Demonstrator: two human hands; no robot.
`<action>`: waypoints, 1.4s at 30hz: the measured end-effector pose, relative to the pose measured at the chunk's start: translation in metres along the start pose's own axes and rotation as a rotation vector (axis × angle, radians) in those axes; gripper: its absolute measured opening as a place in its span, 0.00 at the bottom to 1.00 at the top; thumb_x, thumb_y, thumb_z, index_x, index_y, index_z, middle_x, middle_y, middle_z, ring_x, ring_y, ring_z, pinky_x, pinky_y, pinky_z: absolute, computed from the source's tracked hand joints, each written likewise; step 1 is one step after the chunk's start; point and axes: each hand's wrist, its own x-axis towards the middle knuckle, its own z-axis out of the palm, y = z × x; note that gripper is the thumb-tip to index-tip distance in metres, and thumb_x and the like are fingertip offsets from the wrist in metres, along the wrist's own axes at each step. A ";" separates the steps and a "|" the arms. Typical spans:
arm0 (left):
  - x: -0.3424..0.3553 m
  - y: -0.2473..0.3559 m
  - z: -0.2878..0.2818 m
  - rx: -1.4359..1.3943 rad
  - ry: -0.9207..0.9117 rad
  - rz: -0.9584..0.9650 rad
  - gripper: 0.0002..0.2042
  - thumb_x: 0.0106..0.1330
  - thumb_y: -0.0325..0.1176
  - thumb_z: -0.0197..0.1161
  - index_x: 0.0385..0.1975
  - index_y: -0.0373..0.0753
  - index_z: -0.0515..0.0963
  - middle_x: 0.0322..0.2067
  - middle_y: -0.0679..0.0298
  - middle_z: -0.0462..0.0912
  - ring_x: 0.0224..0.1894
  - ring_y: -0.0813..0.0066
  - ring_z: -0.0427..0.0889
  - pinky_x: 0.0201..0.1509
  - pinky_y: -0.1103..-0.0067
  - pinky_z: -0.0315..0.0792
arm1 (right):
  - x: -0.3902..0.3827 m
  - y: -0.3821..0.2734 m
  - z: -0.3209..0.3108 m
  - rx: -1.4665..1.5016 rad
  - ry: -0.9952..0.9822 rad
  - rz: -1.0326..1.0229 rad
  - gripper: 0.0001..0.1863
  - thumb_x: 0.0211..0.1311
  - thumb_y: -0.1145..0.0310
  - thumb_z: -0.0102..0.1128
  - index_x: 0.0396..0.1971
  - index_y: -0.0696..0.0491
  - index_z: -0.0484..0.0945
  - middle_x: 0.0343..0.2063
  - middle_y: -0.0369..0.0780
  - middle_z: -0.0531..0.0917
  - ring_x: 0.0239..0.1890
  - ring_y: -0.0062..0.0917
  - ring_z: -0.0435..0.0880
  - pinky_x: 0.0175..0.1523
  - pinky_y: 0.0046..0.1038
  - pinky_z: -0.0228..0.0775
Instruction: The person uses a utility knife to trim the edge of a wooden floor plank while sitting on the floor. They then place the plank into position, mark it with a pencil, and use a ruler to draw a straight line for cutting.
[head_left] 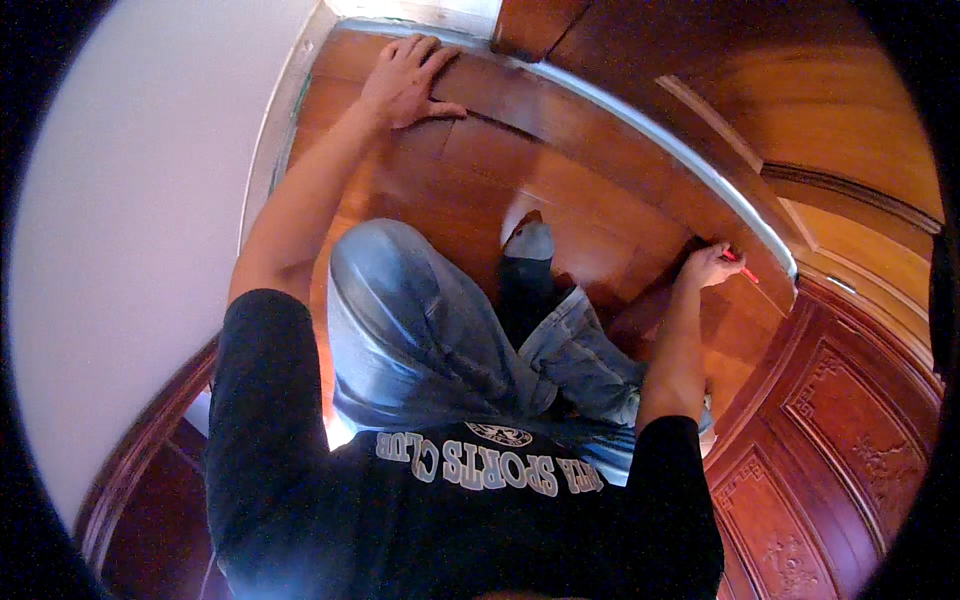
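My left hand [405,85] lies with its fingers spread on a reddish-brown wooden floor plank [520,100] at the far left. A dark line runs along the near side of this plank, right of my thumb. At the far right, low over the floor, my right hand [708,266] is closed around a slim red tool [740,266]. Its tip points away to the right, close to the floor. Whether it is a pen, a pencil or a knife is too small to tell.
A pale strip [660,135] curves along the floor's far edge. Beyond it stand wooden panels [830,120]. A white wall [150,230] rises on the left, carved red furniture [830,430] on the right. My bent jeans-clad leg [400,320] and socked foot [530,240] are between my arms.
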 end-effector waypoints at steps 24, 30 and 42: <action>0.032 0.204 -0.336 -0.891 0.581 0.960 0.36 0.64 0.35 0.79 0.73 0.38 0.72 0.71 0.54 0.77 0.74 0.58 0.74 0.79 0.65 0.64 | -0.086 -0.049 0.050 0.352 -0.227 -0.065 0.29 0.77 0.61 0.60 0.70 0.60 0.69 0.59 0.57 0.81 0.59 0.52 0.82 0.66 0.44 0.73; 0.027 0.237 -0.311 -0.857 0.365 1.061 0.36 0.65 0.36 0.79 0.73 0.38 0.72 0.71 0.54 0.76 0.74 0.58 0.74 0.80 0.64 0.64 | -0.045 -0.151 0.052 0.609 -0.414 -0.024 0.25 0.80 0.63 0.57 0.70 0.58 0.71 0.60 0.57 0.80 0.64 0.52 0.79 0.70 0.42 0.71; 0.025 0.210 -0.278 -0.807 0.253 1.054 0.36 0.66 0.36 0.78 0.73 0.38 0.72 0.71 0.53 0.76 0.74 0.57 0.74 0.80 0.63 0.63 | -0.254 -0.179 0.102 0.637 -0.566 0.041 0.22 0.80 0.65 0.56 0.68 0.56 0.74 0.60 0.53 0.83 0.63 0.45 0.82 0.68 0.42 0.73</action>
